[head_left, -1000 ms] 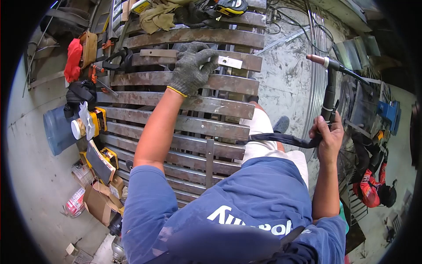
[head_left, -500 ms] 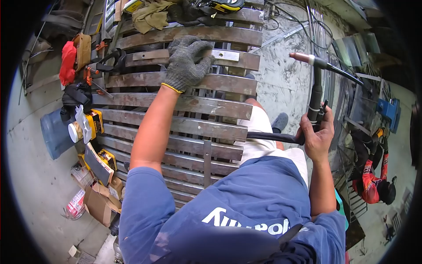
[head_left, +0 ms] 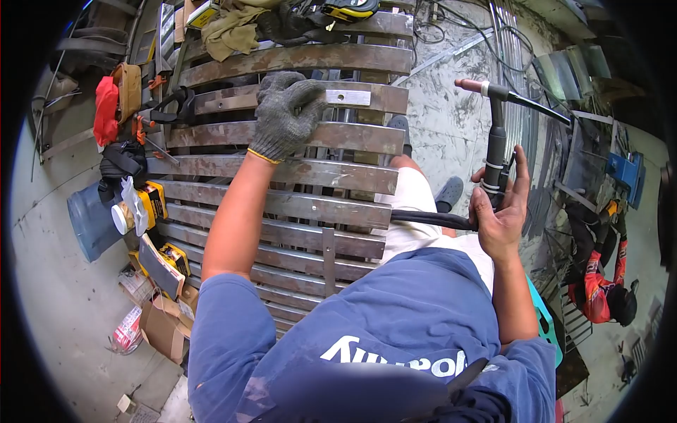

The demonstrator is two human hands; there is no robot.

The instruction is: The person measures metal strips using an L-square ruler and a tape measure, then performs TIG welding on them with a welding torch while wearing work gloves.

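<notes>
In a grey knit glove with a yellow cuff, my left hand (head_left: 288,116) is closed over a short flat metal bar (head_left: 350,97). This bar lies along one slat of a slatted steel bench (head_left: 345,173); its right end, with a hole, shows beyond my fingers. Bare, my right hand (head_left: 504,211) holds a welding torch (head_left: 496,141) upright by its black handle, one finger stretched up alongside. The torch's copper-coloured nozzle (head_left: 469,85) points left, off the bench's right side. From the handle a black cable (head_left: 434,218) runs left across my lap.
Cloth gloves (head_left: 233,28) and a tape measure (head_left: 350,8) lie on the bench's far end. Orange clamps (head_left: 141,128), a blue container (head_left: 95,220) and cardboard boxes (head_left: 163,328) stand at left. Long metal tubes (head_left: 504,42) lie at right; another person (head_left: 599,282) crouches farther right.
The whole view has shifted slightly. My right-hand fingers have loosened and straightened around the torch handle, which stays in my grasp. My left hand stays over the flat bar.
</notes>
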